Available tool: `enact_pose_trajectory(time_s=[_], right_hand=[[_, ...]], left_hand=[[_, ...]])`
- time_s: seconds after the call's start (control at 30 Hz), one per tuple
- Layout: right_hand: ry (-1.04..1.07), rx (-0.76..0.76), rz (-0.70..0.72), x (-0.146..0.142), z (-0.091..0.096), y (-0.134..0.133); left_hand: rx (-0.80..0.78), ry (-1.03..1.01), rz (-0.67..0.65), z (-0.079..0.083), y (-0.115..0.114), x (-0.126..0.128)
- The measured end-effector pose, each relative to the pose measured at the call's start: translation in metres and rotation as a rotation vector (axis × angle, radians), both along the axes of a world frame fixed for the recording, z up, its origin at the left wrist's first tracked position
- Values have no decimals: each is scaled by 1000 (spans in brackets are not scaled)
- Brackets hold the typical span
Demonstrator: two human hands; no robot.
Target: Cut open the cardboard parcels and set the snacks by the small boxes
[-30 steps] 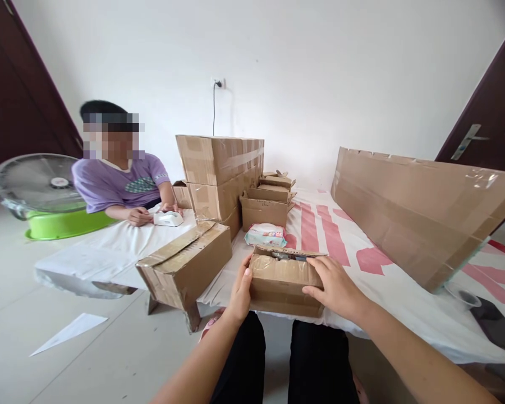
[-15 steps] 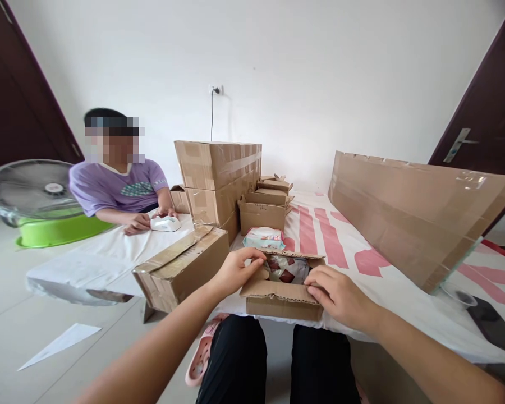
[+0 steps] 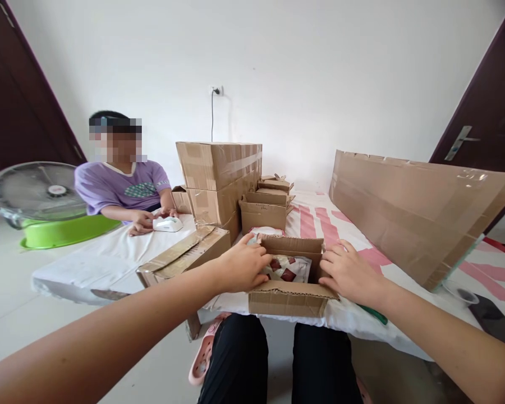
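Observation:
A small cardboard box (image 3: 287, 304) stands open at the table's near edge, its front and back flaps raised. Inside lies a shiny white packet (image 3: 297, 270) with dark red patches. My left hand (image 3: 244, 264) grips the box's left side, its fingertips over the rim and beside the packet. On the opposite side, my right hand (image 3: 349, 270) curls its fingers over the right edge. Behind the box, a pack of wipes (image 3: 267, 230) is mostly hidden. Under my right wrist a dark green object (image 3: 375, 315) partly shows.
Closed cartons (image 3: 235, 165) are stacked behind, with open small boxes (image 3: 264, 216) beside them. A long carton (image 3: 189, 249) lies left; a tall cardboard panel (image 3: 408, 207) stands right, near a phone (image 3: 494, 320). Across the table, a person (image 3: 126, 185) touches a white device (image 3: 167, 224).
My hands have moved from the flaps to the box's two sides, and the side flaps have opened. More of the packet shows, and the box now covers more of the wipes pack.

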State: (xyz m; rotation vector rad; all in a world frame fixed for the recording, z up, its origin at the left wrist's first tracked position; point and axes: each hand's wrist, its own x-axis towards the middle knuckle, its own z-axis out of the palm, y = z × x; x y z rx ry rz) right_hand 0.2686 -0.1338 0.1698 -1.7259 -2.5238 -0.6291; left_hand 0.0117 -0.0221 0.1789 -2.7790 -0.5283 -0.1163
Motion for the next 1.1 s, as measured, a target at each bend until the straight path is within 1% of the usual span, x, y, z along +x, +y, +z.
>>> enact_pose_trajectory(time_s=[0.1, 0.2, 0.3, 0.37, 0.43, 0.53, 0.6, 0.67, 0.77, 0.87, 0.97, 1.1], right_hand=[[-52, -34, -106, 6, 5, -5], [-3, -168, -166, 10, 4, -4], [73, -326, -193, 11, -6, 2], [75, -385, -245, 9, -16, 6], [46, -380, -290, 6, -26, 9], [-4, -325, -293, 1, -34, 10], [-26, -313, -290, -2, -35, 9], [-32, -312, -296, -3, -35, 9], [-34, -310, -299, -3, -35, 8], [-21, -307, -294, -1, -37, 7], [1, -291, -283, 0, -40, 6], [6, -258, -260, 1, -42, 5]], left_hand=[[-95, 67, 134, 5, 4, -7], [-201, 112, 203, 1, 10, -9], [-208, 113, 246, -7, 12, -6], [-176, 122, 271, -12, 12, -3], [-102, 129, 259, -12, 10, 1], [-5, 81, 197, -5, 10, 8], [-32, 64, 192, -1, 12, 14], [-93, 97, 224, 1, 16, 22], [-140, 143, 270, -4, 24, 35], [-164, 140, 301, -11, 31, 46], [-190, 126, 304, -15, 35, 50], [-211, 86, 265, -19, 34, 48]])
